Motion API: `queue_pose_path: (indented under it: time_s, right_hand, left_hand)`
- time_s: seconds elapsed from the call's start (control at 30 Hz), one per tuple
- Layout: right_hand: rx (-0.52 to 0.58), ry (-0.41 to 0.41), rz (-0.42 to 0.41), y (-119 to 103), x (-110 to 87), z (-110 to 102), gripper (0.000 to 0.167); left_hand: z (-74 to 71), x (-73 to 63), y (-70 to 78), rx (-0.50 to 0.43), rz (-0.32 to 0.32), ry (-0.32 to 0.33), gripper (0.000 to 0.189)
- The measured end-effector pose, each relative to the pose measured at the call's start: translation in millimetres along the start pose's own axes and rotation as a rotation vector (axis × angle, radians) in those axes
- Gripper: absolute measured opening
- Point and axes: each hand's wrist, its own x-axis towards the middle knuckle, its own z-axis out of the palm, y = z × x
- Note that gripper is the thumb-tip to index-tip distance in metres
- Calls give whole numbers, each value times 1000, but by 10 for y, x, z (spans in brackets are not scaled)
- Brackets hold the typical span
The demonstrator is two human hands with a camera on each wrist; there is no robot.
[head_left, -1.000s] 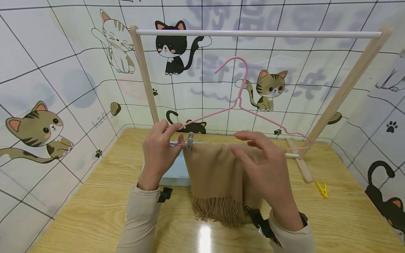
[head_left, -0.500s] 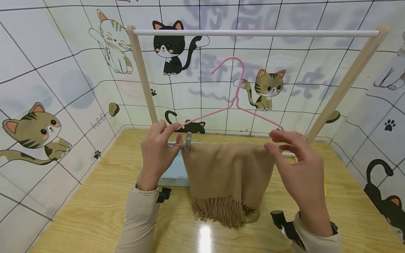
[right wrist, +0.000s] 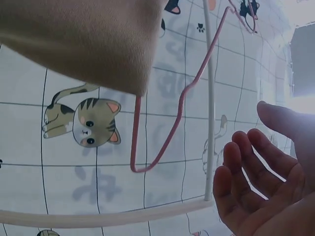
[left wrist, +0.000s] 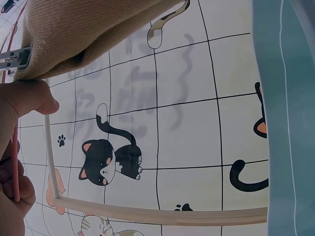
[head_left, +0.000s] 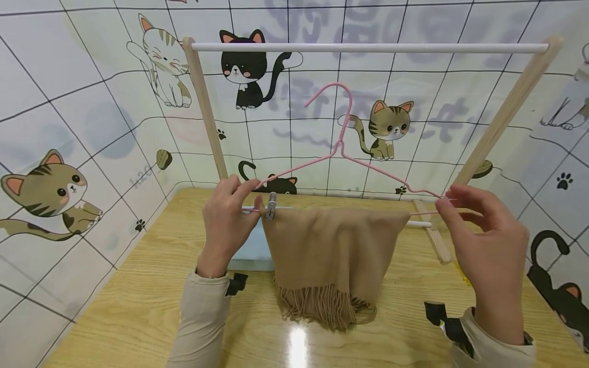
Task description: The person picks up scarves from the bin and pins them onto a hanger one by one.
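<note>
A pink clothes hanger [head_left: 341, 145] is held up in front of the rack. Over its lower bar hangs a tan fringed scarf [head_left: 329, 245], and a grey clothespin [head_left: 271, 206] clips the scarf's upper left corner. My left hand [head_left: 227, 220] grips the hanger's left end, its thumb [left wrist: 34, 96] close beside the clothespin in the left wrist view. Beside the hanger's right end is my right hand [head_left: 488, 240], covering that end in the head view. The right wrist view shows its fingers [right wrist: 251, 157] loosely bent, holding nothing, apart from the bare hanger corner [right wrist: 140, 169].
Behind the hanger stands a rack with wooden posts [head_left: 204, 107] and a white top rod [head_left: 368, 48]. A light blue box [head_left: 250, 255] lies behind the scarf on the wooden table [head_left: 138, 301]. A yellow clothespin [head_left: 462, 273] is mostly hidden by my right hand.
My right hand has moved right, from in front of the scarf to the hanger's right end. The left hand keeps its grip on the left end. The scarf's right part is now uncovered.
</note>
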Motion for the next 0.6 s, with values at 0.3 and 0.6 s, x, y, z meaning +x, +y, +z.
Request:
queue_pose_path:
  time_s: [0.3,0.6]
  right_hand:
    - [-203,33,101,268,83,-141,40]
    - [-359,-26,305,470,171,-169,45]
  left_hand:
    - [0,-2,-1,-1,3,1,28]
    - [-14,5,-4,6,4,-7,26]
